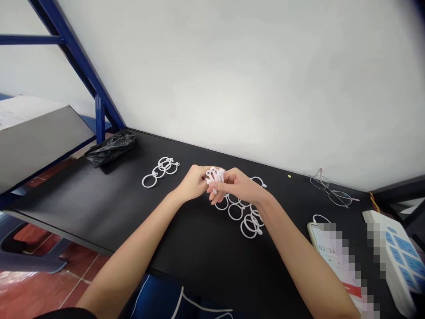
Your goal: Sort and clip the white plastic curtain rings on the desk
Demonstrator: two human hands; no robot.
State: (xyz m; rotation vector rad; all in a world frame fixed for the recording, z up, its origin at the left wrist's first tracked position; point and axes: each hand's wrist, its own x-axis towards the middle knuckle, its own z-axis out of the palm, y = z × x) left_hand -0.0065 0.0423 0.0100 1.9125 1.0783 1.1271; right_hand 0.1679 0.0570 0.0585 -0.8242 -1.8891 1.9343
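Observation:
My left hand (193,184) and my right hand (241,185) meet above the black table, closed around a bunch of small white plastic pieces with round eyelets (215,175). The right thumb presses across the front of the bunch; some left fingers are hidden behind it. Beneath and beside my right hand lie several white curtain rings (235,212) with small eyelets, partly covered by the hand and forearm. Another group of white curtain rings (149,180) rests on the table to the left, apart from my hands.
The black table (186,252) meets a white wall. A crumpled black plastic bag (111,148) lies at the far left by a blue metal frame (81,66). To the right are eyeglasses (328,190), a phone (327,248) with a cable, and a white-and-blue box (395,257).

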